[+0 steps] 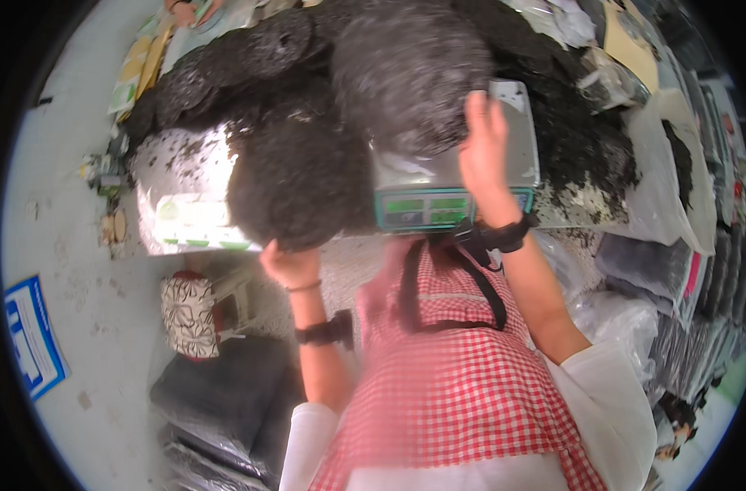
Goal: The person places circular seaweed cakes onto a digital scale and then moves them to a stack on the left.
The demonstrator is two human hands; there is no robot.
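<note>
My left hand (292, 267) grips the near edge of a round, dark cake of what looks like dried seaweed (290, 184). That cake hangs tilted over the front of the table, left of a digital scale. My right hand (485, 150) holds the right edge of a second, larger-looking round cake (410, 77), blurred, above the scale's metal pan (514, 159). Its thumb is hidden from view. Below the pan, the scale's teal-framed display panel (427, 210) shows lit green readouts. Whether the second cake touches the pan I cannot tell.
Stacked dark cakes (238, 70) line the table's far side. Dark crumbs (594, 202) litter its right end. An open white plastic bag (652, 178) stands at the right. Packed dark bundles (225, 393) and a patterned cushion (189, 316) are at lower left. Another person's hand (185, 11) shows at the top.
</note>
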